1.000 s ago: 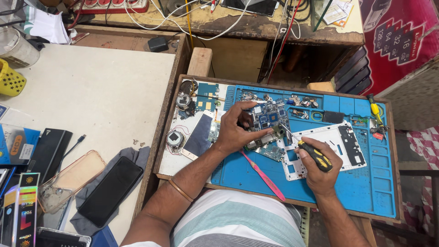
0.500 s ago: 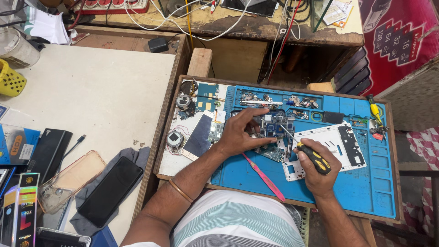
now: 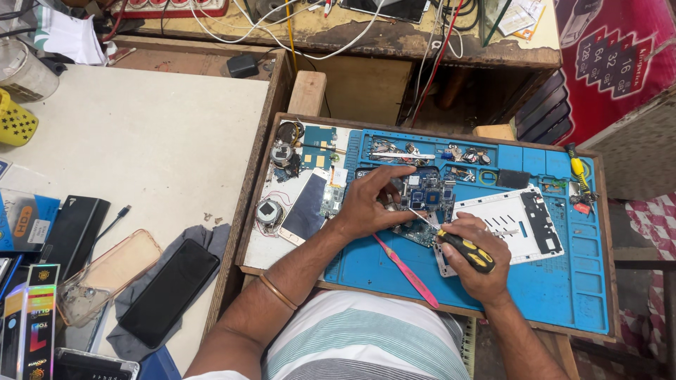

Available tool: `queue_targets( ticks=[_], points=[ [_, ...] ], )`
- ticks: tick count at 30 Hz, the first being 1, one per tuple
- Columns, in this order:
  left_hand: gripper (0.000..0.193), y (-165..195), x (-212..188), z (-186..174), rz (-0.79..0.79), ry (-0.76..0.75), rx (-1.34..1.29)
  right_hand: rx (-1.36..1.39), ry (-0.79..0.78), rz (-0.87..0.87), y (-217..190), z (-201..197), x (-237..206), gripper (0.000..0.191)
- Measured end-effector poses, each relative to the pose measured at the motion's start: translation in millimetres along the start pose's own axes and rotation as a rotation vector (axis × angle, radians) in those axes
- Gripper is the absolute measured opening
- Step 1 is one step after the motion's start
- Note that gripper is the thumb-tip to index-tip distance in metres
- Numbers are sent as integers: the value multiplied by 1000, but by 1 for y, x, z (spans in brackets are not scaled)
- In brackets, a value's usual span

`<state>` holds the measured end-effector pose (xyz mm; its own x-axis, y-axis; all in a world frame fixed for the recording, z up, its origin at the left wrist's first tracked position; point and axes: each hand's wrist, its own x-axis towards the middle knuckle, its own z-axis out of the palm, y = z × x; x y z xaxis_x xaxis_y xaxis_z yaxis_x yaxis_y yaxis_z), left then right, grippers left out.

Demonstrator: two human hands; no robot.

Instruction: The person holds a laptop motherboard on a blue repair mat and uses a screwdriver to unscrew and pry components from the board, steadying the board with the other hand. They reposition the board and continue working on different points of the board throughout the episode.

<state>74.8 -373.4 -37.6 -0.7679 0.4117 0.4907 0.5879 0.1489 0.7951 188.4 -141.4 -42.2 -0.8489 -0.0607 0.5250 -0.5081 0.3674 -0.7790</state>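
I see my left hand [image 3: 370, 204] spread over a blue circuit board [image 3: 426, 193], fingers pressing it down onto the blue rubbery work mat [image 3: 556, 281]; it grips nothing, it only pins the board flat. My right hand [image 3: 475, 260] is clenched around a screwdriver [image 3: 461, 246] with a black and yellow handle, its thin metal shaft angled up and left so the tip meets the board near its lower edge. I think the tip sits on a screw, though it is too small to tell.

Just right of the board lies a white plastic phone frame [image 3: 510, 225], flat and rectangular with cut-outs. A slim pink pry tool [image 3: 408, 271] lies diagonally on the mat below my left wrist. The mat's far edge is moulded into small compartments holding loose metal parts. Left of the mat, a pale phone screen panel [image 3: 306, 207] and small round components rest on a wooden tray [image 3: 246, 211].

To the far left is a worn, off-white tabletop [image 3: 141, 141] carrying a black phone [image 3: 169, 292] on a grey cloth [image 3: 211, 243], a clear soft case [image 3: 105, 274] and a yellow perforated cup [image 3: 14, 123]. Cables trail across a chipped wooden shelf [image 3: 394, 42] beyond.
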Motion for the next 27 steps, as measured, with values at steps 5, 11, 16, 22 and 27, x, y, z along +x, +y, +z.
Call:
queue_targets(
  ticks=[5, 11, 16, 22, 27],
  points=[
    [76, 1, 1, 1, 49, -61, -28, 51, 43, 61, 2, 1, 0, 31],
    [74, 2, 1, 0, 43, -66, -12, 17, 2, 34, 6, -2, 0, 30],
    [75, 2, 1, 1, 43, -87, -14, 89, 32, 77, 4, -2, 0, 31],
    [74, 1, 2, 1, 69, -92, -16, 158, 22, 145, 0, -1, -1, 31],
    [75, 2, 1, 2, 34, -70, -24, 108, -8, 115, -2, -3, -3, 30]
  ],
)
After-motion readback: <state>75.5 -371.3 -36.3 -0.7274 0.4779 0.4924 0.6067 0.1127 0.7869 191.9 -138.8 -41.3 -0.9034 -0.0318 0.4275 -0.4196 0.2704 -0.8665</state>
